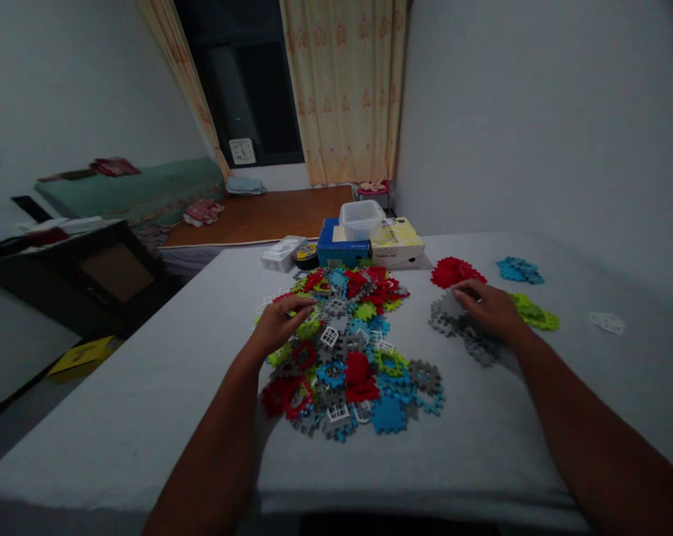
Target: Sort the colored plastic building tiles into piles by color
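Observation:
A large mixed pile of toothed plastic building pieces [389, 414] in red, blue, lime and grey lies on the white-covered table, with white window-like lattice pieces [330, 337] among them. Over its left side is my left hand [281, 321], thumb and forefinger drawn together; whatever is between them is too small to make out. To the right, my right hand [490, 307] is closed at the fingertips on a grey toothed piece [453, 304], above a small heap of grey pieces [482, 348]. Red pieces [456, 271], blue pieces [520, 269] and lime pieces [537, 313] form separate heaps around that hand.
Behind the pile stand a blue box [342, 251], a yellow-and-white box [399, 242], a clear plastic tub [362, 217] on top, a white container [284, 253] and a black round item [307, 257]. A white lattice piece [607, 322] lies far right, towards the wall.

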